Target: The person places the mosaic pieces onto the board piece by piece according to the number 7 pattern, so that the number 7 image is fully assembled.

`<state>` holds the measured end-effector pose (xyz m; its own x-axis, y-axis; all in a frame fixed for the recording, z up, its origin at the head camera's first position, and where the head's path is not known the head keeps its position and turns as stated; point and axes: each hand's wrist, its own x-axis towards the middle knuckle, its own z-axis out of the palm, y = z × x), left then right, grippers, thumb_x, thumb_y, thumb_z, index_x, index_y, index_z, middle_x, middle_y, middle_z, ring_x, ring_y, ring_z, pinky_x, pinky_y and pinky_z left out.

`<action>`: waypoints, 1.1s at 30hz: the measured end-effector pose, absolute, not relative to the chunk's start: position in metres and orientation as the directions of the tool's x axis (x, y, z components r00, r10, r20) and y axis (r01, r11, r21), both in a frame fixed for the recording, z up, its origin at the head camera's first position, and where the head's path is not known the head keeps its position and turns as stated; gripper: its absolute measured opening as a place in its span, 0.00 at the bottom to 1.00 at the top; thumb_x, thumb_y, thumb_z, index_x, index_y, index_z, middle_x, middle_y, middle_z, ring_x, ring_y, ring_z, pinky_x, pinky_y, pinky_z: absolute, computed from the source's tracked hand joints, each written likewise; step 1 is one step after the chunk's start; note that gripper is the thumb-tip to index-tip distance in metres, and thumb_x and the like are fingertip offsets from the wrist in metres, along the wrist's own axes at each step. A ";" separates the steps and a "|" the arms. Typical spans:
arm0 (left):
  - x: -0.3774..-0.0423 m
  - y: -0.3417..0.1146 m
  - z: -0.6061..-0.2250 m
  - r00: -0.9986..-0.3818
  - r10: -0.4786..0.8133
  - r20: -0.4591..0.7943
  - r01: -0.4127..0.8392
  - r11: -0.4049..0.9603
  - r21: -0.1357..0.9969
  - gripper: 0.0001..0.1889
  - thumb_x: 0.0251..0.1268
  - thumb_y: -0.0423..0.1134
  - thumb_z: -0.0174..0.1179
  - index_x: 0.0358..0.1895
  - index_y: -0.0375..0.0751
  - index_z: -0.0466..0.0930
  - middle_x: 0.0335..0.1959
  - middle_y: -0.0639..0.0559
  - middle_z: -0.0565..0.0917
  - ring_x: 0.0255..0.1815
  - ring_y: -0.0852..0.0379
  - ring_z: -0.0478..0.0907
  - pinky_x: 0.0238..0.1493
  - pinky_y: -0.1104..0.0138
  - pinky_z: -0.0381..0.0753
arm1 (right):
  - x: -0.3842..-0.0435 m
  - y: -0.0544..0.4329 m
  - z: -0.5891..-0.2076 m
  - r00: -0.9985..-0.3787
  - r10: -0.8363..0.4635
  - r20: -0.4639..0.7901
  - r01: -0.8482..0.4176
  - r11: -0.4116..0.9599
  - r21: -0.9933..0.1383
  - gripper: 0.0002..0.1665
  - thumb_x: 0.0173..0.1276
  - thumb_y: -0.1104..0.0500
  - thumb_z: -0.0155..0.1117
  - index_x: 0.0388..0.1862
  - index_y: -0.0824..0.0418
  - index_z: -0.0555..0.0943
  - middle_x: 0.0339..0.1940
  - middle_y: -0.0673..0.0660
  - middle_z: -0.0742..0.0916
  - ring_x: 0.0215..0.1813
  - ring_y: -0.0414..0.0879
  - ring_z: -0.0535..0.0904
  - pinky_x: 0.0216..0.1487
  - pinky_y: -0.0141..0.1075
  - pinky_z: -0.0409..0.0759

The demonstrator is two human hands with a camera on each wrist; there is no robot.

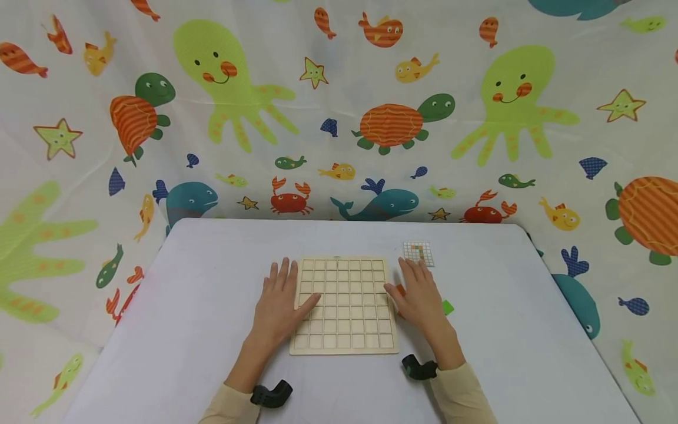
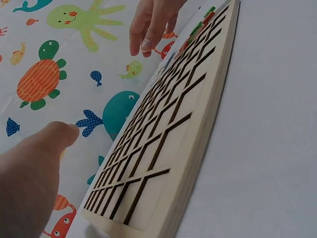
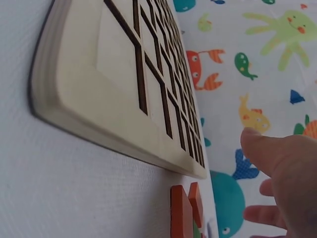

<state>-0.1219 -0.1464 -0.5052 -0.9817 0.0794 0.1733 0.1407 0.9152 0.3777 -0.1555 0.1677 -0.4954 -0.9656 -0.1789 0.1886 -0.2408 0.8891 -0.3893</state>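
A square light-wood board (image 1: pixel 344 350) with a raised grid of small cells lies on the table. Along its left edge is my left hand (image 1: pixel 276 306), fingers straight and thumb reaching over the outer cells. My right hand (image 1: pixel 424 298) hovers by the right edge, its fingers loosely bent and nothing visible between them. Orange pieces (image 3: pixel 182 210) lie beside the board under that hand, which partly hides them. A green piece (image 1: pixel 448 307) shows just past its outer side.
A small printed grid card (image 1: pixel 425 248) with coloured squares lies beyond my right fingertips. The white table (image 1: pixel 212 253) ends at a curtain (image 1: pixel 318 100) printed with sea animals. A black band (image 1: pixel 272 393) sits at each wrist.
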 end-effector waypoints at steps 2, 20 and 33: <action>-0.118 -0.147 -0.507 -0.982 0.078 0.172 0.140 0.912 0.386 0.50 0.66 0.66 0.56 0.80 0.36 0.50 0.82 0.38 0.52 0.83 0.35 0.46 0.79 0.39 0.55 | -0.156 0.169 -0.497 -0.964 -0.186 0.190 -0.248 0.888 -0.388 0.45 0.71 0.42 0.63 0.76 0.65 0.63 0.74 0.68 0.71 0.78 0.70 0.58 0.78 0.63 0.59; -0.084 -0.146 -0.524 -0.985 0.100 0.143 0.154 0.880 0.450 0.50 0.65 0.65 0.58 0.79 0.32 0.53 0.81 0.36 0.56 0.82 0.37 0.51 0.80 0.43 0.56 | -0.157 0.176 -0.499 -0.973 -0.161 0.165 -0.216 0.886 -0.410 0.43 0.70 0.44 0.66 0.76 0.60 0.65 0.73 0.65 0.72 0.74 0.64 0.63 0.64 0.65 0.64; -0.065 -0.147 -0.530 -0.977 0.141 0.158 0.195 0.889 0.415 0.53 0.62 0.70 0.58 0.76 0.30 0.58 0.79 0.37 0.60 0.81 0.40 0.55 0.81 0.46 0.55 | -0.160 0.179 -0.501 -0.984 -0.138 0.113 -0.172 0.905 -0.390 0.37 0.69 0.47 0.67 0.71 0.63 0.71 0.68 0.65 0.77 0.67 0.65 0.67 0.59 0.61 0.68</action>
